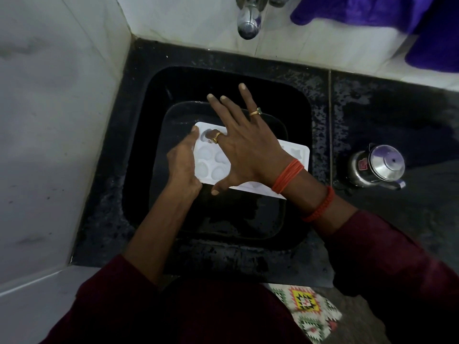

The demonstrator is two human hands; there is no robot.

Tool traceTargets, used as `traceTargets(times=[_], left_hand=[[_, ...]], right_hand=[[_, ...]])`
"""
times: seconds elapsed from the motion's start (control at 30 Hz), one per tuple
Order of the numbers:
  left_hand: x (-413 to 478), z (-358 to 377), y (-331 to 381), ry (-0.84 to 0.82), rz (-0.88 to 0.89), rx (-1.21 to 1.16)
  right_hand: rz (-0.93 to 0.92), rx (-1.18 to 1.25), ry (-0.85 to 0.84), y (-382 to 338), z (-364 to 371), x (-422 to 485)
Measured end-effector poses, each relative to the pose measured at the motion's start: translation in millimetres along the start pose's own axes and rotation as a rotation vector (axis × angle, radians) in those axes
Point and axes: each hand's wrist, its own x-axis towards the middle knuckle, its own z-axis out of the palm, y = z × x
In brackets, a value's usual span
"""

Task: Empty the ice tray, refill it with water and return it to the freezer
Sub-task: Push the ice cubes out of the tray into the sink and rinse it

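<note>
The left hand (182, 165) grips a white ice tray (208, 157) over a sink (223, 58); the flat, splayed right hand (246, 147) presses it

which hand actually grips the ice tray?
The left hand, curled round the left end of the ice tray; the right hand lies spread over it, fingers straight.

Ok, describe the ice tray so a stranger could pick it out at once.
Find the black sink in the tiled corner, under the tap. Over the dark pan inside it, the left hand grips one end of a flat rectangular ice tray and the right hand lies spread over it. It alone is white, with moulded hollows.
</note>
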Motion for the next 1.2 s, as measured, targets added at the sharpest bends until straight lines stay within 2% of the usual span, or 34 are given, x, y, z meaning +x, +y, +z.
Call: traceTargets(times=[0.17,0.27,0.43,0.57,1.07,1.13,1.2], left_hand=[[-1,-2,-1,0.016,0.064,0.070],[4,-3,-1,0.073,-0.060,-0.041],[3,-3,-3,0.056,-0.017,0.038],[1,-2,-1,0.075,-0.077,-0.072],[5,-3,-6,0.093,-0.077,-0.092],[7,-4,-4,0.112,-0.090,-0.078],[8,-3,-1,0.055,-0.117,-0.063]], right_hand=[[-0.039,-0.019,0.003,-1,-2,-1],[-0.053,-0.012,0.005,0,-1,-2],[-0.046,0.001,-0.010,1,-1,-1],[-0.032,0.010,-0.004,2,1,-3],[-0.032,0.061,0.033,3,11,-6],[-0.033,0.083,0.065,0,16,-8],[-0.044,0.124,0.126,-3,23,-11]])
